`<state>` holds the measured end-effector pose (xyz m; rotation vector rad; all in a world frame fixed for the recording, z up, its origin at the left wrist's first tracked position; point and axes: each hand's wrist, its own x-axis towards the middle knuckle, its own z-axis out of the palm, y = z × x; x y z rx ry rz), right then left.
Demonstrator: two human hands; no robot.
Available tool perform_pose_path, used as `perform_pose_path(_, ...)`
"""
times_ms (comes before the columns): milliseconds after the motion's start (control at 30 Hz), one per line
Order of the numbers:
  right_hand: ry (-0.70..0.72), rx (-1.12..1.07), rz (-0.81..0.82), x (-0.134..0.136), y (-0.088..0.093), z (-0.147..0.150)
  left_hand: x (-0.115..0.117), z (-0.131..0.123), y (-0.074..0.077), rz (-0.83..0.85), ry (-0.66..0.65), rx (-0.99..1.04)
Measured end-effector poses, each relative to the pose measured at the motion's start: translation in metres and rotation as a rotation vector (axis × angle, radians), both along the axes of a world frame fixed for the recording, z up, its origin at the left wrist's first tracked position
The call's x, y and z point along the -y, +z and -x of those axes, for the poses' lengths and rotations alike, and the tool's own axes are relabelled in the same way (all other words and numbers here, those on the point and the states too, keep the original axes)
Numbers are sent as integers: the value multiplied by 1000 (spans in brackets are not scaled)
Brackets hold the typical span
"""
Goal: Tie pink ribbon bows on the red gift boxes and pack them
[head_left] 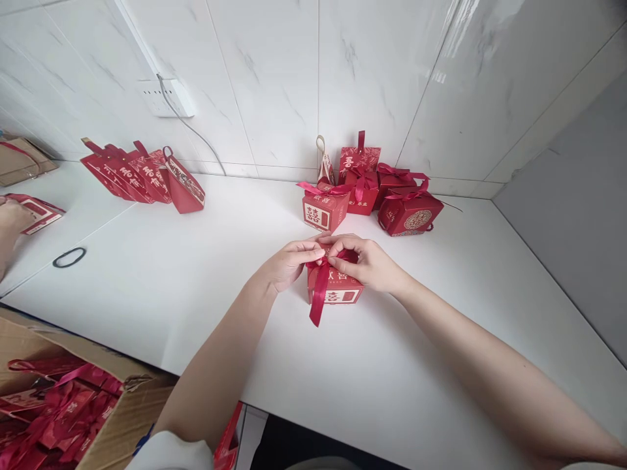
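Observation:
A red gift box [337, 294] with white printed characters stands upright on the white table in front of me. Dark red ribbon [319, 301] is gathered at its top, and one tail hangs down the front face. My left hand [292, 262] pinches the ribbon between thumb and fingers at the left of the knot. From the right, my right hand [361, 260] pinches the ribbon too, its fingertips almost touching the left ones. The knot itself is partly hidden by my fingers.
Behind stand several finished red boxes [411, 212]. Several red bags [132, 171] lean together at the left, near a black loop [69, 257]. Another person's hand [14, 222] rests on a red box at the far left. A carton [132, 408] of red boxes sits below the table edge.

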<state>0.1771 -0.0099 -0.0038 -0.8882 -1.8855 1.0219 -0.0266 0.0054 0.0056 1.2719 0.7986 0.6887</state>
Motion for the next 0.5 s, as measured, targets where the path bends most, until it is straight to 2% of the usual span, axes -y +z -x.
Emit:
perform_pose_path(133,-42,23,32,2,-2,1,-1,5,5,-79,91,-66)
perform_pose_path(300,-40,29,26,5,0,2,-4,11,8,-175,58,-47)
perform_pose_path(433,-22,40,22,4,3,0,-2,8,7,-327,194,-69)
perform_pose_path(500,-16,22,35,3,4,0,0,5,7,-346,191,-53)
